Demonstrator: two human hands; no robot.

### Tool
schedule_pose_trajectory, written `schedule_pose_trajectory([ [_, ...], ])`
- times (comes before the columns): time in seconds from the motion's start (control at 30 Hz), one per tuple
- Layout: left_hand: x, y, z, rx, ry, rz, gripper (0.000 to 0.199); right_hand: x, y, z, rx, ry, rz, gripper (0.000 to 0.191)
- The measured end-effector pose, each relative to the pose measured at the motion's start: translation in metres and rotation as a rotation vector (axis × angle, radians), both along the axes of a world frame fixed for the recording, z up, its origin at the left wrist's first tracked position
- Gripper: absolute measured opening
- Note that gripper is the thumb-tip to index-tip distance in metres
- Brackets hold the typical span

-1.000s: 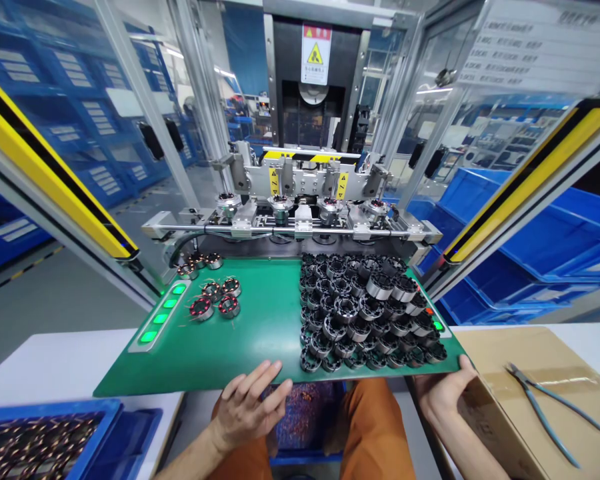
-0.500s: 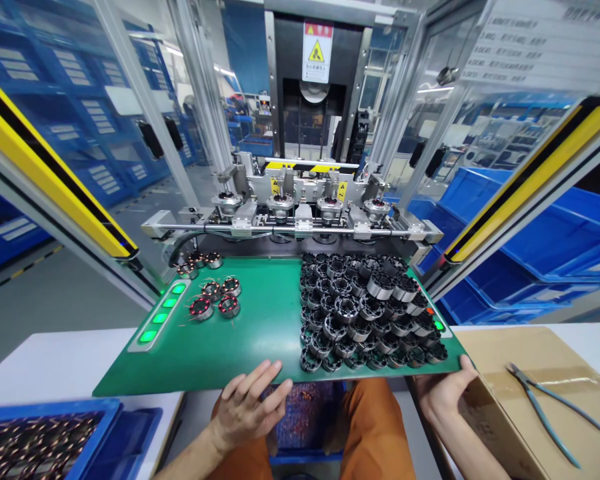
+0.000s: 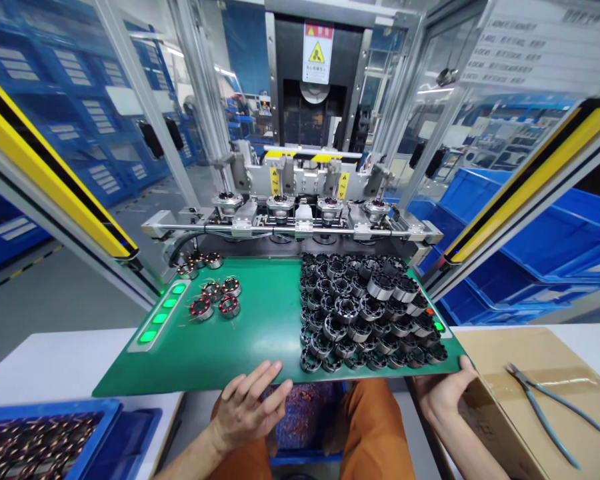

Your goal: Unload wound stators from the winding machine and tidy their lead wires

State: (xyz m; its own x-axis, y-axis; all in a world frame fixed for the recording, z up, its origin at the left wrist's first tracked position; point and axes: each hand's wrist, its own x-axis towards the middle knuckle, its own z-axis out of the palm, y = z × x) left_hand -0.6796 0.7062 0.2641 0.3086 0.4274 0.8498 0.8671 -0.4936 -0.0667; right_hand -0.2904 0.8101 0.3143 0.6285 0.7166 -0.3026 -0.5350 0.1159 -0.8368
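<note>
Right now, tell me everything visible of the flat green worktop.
The flat green worktop, smooth, faintly glossy, material unclear, lies before the silver metal machine. Dark ring-shaped metal cores crowd its right side; copper-wound rings and four green lights sit at left. The left hand overlaps its front edge; the right hand touches its front right corner.

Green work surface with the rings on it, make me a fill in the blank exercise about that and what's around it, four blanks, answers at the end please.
The right hand is at the near ____ corner of the green work surface.
The wire-wound rings lie toward its ____ side, apart from the crowded unwound rings.
The row of four lights beside the wire-wound rings glows ____.
The pliers lie on a box made of ____.

Missing words: right; left; green; cardboard.
</note>
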Motion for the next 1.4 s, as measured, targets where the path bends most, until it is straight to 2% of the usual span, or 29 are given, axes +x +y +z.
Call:
schedule_pose_trajectory([
  [0.23,-0.0011,-0.001,-0.0017,-0.003,0.008,-0.002,0.039,0.0039,-0.0002,-0.0059,0.03,-0.002,0.033,0.076],
  [0.73,0.0,0.0003,0.0009,0.007,0.011,0.003,0.044,-0.0011,0.0008,-0.0001,0.006,-0.001,-0.007,0.073],
  [1.07,-0.0005,0.0004,0.0035,0.006,0.002,-0.004,0.032,-0.0013,0.0012,-0.0004,0.005,-0.01,-0.007,0.071],
  [1.4,0.0007,0.001,0.0059,0.005,0.003,-0.003,0.031,-0.003,-0.0001,0.0035,0.0,0.006,-0.011,0.071],
])
